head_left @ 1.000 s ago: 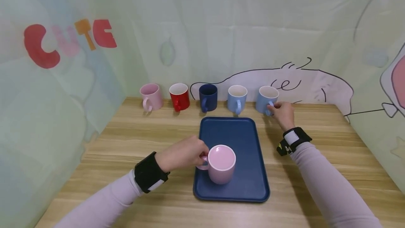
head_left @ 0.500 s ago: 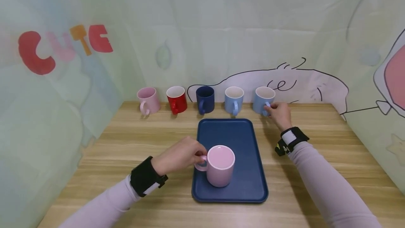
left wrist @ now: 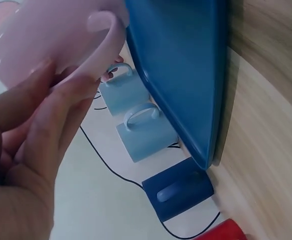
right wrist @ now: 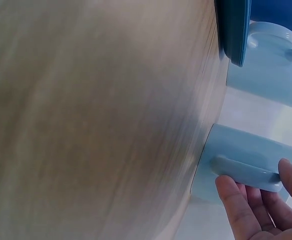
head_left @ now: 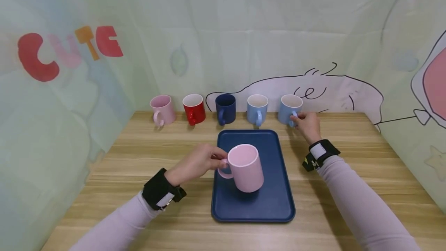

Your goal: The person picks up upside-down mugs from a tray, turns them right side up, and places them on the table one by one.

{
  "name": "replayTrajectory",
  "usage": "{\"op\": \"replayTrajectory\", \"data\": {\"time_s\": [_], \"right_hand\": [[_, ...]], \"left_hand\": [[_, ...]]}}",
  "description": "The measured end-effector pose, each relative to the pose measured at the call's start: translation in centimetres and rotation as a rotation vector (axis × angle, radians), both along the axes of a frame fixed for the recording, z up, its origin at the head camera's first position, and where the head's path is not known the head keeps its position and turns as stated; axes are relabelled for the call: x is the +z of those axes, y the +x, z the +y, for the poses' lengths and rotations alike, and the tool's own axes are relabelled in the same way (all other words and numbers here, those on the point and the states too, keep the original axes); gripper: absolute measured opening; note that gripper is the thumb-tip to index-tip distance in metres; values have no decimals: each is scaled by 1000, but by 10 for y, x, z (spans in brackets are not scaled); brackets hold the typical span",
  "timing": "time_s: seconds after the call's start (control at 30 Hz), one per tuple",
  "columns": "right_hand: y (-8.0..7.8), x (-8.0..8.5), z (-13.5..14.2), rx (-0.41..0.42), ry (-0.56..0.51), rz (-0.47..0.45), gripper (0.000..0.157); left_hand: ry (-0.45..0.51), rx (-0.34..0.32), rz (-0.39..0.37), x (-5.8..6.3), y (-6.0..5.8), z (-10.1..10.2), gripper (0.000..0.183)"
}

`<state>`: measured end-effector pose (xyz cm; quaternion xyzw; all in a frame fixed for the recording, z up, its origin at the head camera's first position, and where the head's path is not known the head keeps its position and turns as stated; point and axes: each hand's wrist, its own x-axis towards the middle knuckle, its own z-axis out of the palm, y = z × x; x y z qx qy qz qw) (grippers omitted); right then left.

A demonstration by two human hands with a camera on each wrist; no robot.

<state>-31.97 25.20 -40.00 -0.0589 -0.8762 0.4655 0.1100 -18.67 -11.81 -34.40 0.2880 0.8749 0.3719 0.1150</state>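
Observation:
My left hand pinches the handle of a pink mug between thumb and fingers. That mug hangs tilted just above a dark blue tray, its base toward the right. In the left wrist view the thumb presses the top of the handle. At the right end of the back row, my right hand has thumb and fingertips on the handle of a light blue mug, which stands upright on the table. The right wrist view shows the fingers curled under this handle.
Left of the gripped light blue mug stand another light blue mug, a navy mug, a red mug and a second pink mug. They line the wooden table's back edge, against a printed curtain.
My left hand has raised the pink mug off the tray, and it now tilts with its base to the right. The right hand stays at the light blue mug's handle.

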Motion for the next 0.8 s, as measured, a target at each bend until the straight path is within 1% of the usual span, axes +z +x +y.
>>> {"op": "replayTrajectory", "data": {"time_s": [0.1, 0.27, 0.37, 0.47, 0.53, 0.67, 0.8], "right_hand": [[1, 0, 0, -6, 1, 11, 30], [3, 0, -2, -15, -8, 19, 30], [4, 2, -1, -20, -11, 12, 31], [4, 3, -1, -43, -15, 7, 32], [4, 3, 0, -67, -15, 12, 32], [5, 6, 0, -101, 18, 52, 31], [9, 12, -6, -102, 52, 134, 30]], "left_hand": [[70, 39, -28, -1, -3, 0, 23], [157, 93, -21, -4, -8, 1, 24], [217, 136, -22, -5, -12, 3, 25], [298, 178, -44, -7, -15, 7, 27], [357, 205, -73, -8, -18, 10, 29], [437, 256, -118, -9, -23, 15, 31], [501, 290, -141, -11, -26, 19, 32]]}}
